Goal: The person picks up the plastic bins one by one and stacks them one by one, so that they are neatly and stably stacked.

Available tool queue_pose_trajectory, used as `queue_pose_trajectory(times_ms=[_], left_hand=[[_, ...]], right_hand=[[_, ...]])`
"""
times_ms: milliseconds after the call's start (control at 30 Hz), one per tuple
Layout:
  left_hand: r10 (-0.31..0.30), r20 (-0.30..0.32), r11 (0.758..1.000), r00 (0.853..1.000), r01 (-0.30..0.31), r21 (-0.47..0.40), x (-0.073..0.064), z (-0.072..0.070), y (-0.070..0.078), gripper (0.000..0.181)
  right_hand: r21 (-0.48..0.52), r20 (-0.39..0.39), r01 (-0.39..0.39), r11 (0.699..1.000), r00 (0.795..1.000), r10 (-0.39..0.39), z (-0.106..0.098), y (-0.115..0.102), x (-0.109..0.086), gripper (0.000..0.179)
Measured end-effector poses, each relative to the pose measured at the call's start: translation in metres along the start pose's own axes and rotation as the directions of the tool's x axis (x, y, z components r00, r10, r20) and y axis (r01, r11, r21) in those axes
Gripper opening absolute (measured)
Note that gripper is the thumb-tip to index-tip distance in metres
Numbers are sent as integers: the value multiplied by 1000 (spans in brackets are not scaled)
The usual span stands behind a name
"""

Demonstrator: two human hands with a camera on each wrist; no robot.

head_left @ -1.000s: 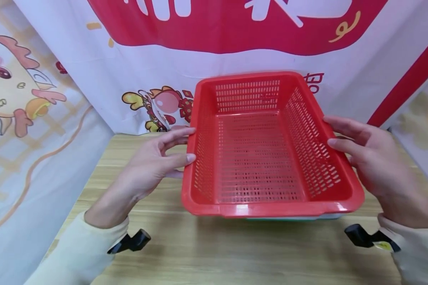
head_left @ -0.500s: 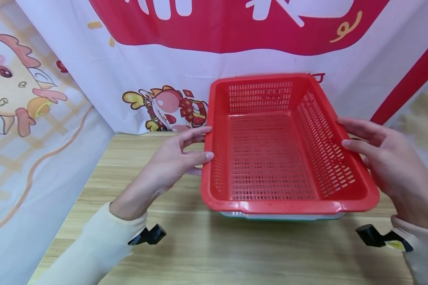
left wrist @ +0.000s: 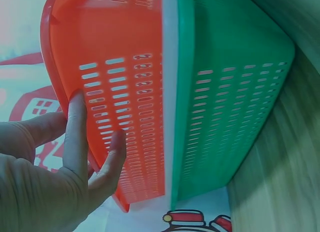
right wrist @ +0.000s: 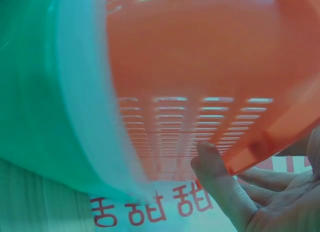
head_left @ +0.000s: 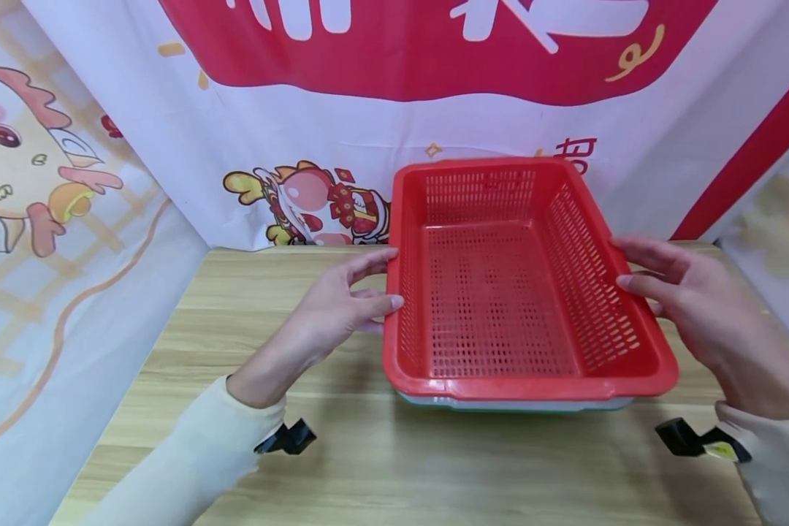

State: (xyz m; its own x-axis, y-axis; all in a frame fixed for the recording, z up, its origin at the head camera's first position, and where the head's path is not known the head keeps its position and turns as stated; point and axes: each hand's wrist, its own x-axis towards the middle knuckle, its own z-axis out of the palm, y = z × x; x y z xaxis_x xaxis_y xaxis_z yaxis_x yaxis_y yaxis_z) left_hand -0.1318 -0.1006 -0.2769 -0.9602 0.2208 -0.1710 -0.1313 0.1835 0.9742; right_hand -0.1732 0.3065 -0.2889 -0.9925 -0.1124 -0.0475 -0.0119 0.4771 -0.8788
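A red plastic basket (head_left: pixel 500 307) with slotted sides, bare inside, sits partly sunk into a white basket (left wrist: pixel 170 92), which in turn is nested in a green basket (left wrist: pixel 235 97) on the wooden table. In the head view the red one covers nearly all of both. My left hand (head_left: pixel 332 307) holds the red basket's left rim, thumb on top and fingers below. On the opposite rim my right hand (head_left: pixel 690 307) grips in the same way. In both wrist views, fingers lie against the red basket's outer side under the rim.
The wooden table (head_left: pixel 250 467) extends in front and to the left of the baskets. Behind them hangs a printed white and red cloth (head_left: pixel 289 124). A patterned cloth (head_left: pixel 105 329) lines the left side, and another cloth (head_left: pixel 776 248) the right.
The red basket has shifted right, then come down and slightly back left over the white and green ones. Both hands have moved with it, keeping hold of its rims.
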Motion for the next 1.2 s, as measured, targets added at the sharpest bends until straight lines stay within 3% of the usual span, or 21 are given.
queue_pose_trajectory(times_ms=[400, 1000, 1200], left_hand=[[-33, -8, 999, 999, 33, 20, 10, 3, -12, 71], [-29, 57, 999, 998, 27, 35, 19, 4, -25, 72], [-32, 45, 998, 998, 30, 49, 19, 4, -26, 71]], right_hand=[[-3, 74, 30, 1000, 997, -30, 1, 13, 6, 64], [-25, 90, 9, 1000, 996, -7, 4, 23, 9, 59], [-36, 89, 4, 999, 996, 0, 6, 26, 11, 60]])
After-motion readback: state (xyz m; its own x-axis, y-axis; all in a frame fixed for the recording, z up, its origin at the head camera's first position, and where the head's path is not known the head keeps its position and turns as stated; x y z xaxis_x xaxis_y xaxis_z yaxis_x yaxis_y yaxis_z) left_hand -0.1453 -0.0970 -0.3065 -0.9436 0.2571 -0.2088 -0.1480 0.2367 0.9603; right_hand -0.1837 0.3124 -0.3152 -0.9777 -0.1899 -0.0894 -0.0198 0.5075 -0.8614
